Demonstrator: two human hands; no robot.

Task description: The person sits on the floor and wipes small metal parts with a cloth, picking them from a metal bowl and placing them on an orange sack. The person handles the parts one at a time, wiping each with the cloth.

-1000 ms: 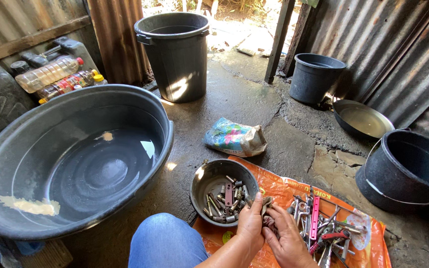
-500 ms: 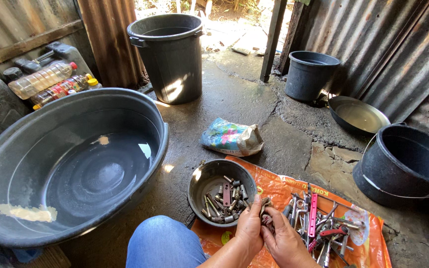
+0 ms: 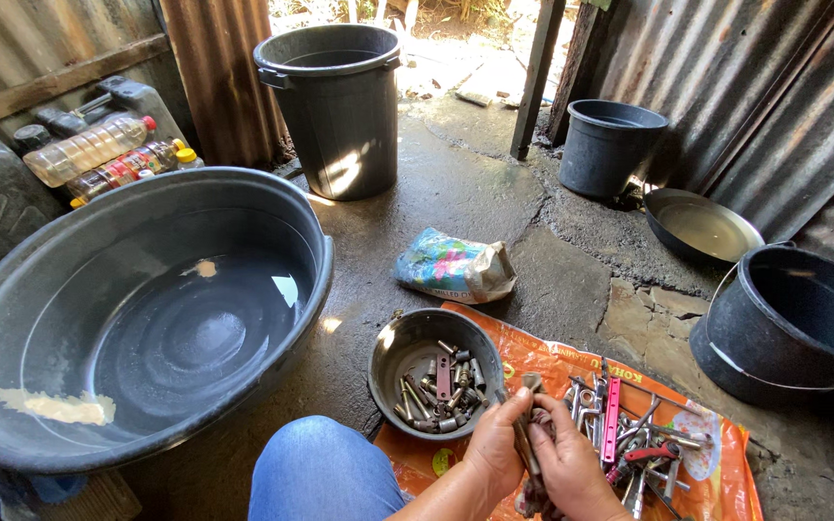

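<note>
Left hand (image 3: 494, 449) and right hand (image 3: 567, 468) both closed around a metal bolt (image 3: 525, 425), long axis upright between our palms. Just left-forward: bowl (image 3: 388, 362) of bolts. Right: loose tools (image 3: 629, 439) on orange sheet (image 3: 726, 473).

The part (image 3: 525, 446) gripped between both hands (image 3: 533, 463) is mostly hidden by fingers (image 3: 509, 417). Right of the bowl (image 3: 393, 357), the tool pile (image 3: 639, 453) blurs together; the bottom edge crops the wrists.
</note>
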